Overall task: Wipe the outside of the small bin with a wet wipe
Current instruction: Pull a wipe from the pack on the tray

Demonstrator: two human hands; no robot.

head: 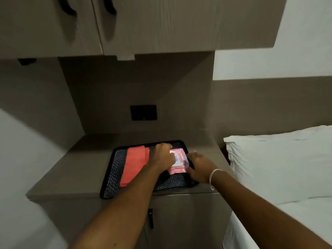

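Both hands (162, 155) (199, 166) outstretched, close together

arms: bare, no sleeves | right wrist: silver chain bracelet (213, 175) | hands: no gloves

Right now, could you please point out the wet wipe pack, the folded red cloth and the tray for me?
wet wipe pack (178, 159): head view, on its white label.
folded red cloth (133, 166): head view, mid-surface.
tray (115, 169): head view, bare patterned floor at left.

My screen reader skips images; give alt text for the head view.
Both hands, left hand and right hand, reach a pink wet wipe pack on a dark patterned tray, beside a folded coral cloth. No bin is visible.
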